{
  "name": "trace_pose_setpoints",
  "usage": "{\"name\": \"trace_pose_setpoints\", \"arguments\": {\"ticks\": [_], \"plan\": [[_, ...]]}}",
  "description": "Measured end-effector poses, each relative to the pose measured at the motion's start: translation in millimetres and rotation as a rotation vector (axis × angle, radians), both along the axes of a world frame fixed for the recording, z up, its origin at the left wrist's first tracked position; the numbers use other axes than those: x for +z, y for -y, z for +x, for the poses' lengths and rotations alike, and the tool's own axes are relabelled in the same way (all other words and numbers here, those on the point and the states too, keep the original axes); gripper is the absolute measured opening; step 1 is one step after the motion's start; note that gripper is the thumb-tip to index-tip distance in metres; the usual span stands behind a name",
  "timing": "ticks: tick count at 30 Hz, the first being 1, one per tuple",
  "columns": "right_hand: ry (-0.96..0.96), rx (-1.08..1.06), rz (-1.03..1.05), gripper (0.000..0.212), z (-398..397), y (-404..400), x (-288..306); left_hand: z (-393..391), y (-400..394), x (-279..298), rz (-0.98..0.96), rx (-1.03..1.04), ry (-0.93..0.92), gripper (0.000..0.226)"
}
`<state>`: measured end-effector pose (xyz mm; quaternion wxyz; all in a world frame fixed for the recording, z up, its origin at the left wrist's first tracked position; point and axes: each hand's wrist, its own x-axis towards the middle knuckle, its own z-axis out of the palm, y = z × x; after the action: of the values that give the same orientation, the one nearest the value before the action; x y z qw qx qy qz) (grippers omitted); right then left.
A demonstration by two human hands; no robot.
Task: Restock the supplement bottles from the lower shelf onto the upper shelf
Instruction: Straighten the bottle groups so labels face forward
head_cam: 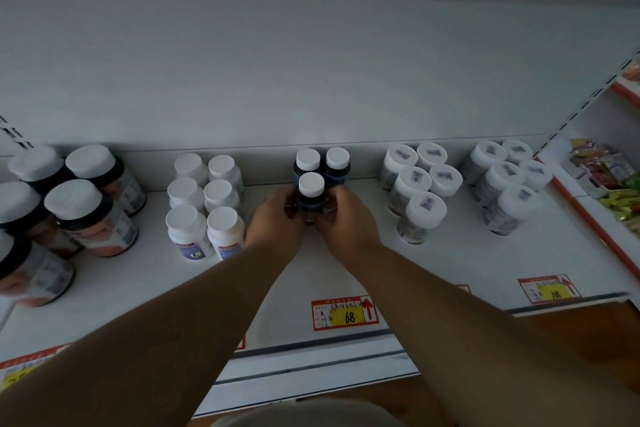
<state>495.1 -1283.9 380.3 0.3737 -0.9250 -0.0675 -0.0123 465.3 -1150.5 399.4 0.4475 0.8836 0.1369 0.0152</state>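
Two hands meet around one dark supplement bottle (310, 199) with a white cap, standing upright on the white shelf (346, 263). From the head view, the left hand (273, 218) cups its left side and the right hand (346, 222) its right side, fingers curled against its body. Just beyond the hands stand two more dark bottles (322, 165), close behind the held one. Left of the left hand is a cluster of white bottles (204, 201); right of the right hand, clear jars (419, 187) with white lids. Nearer than the wrists, a yellow price tag (344, 315) reads 68.
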Motion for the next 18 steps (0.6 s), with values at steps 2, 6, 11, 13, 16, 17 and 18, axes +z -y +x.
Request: {"name": "trace_pose_setpoints", "arguments": {"ticks": [2, 6, 11, 13, 16, 17, 18], "plan": [[-0.003, -0.020, -0.011, 0.022, 0, -2, 0, 0, 1, 1, -0.021, 0.011, 0.006, 0.033], [-0.011, -0.037, -0.030, 0.021, 2, -6, 1, 4, 1, 1, 0.025, 0.000, -0.012, 0.027], [0.003, -0.049, -0.001, 0.034, -6, -7, 7, -5, 8, 6, 0.067, 0.065, -0.058, 0.035], [0.015, -0.041, 0.001, 0.038, -13, -3, 10, -15, 15, 8, 0.070, 0.120, -0.068, 0.049], [0.032, 0.010, -0.029, 0.036, -22, 9, 15, -34, 25, 10, 0.061, 0.180, -0.036, 0.052], [0.034, 0.035, -0.038, 0.033, -25, 13, 17, -42, 29, 12, 0.053, 0.200, -0.028, 0.051], [0.033, 0.067, -0.044, 0.029, -28, 17, 19, -47, 32, 12, 0.043, 0.220, -0.019, 0.050]]}}
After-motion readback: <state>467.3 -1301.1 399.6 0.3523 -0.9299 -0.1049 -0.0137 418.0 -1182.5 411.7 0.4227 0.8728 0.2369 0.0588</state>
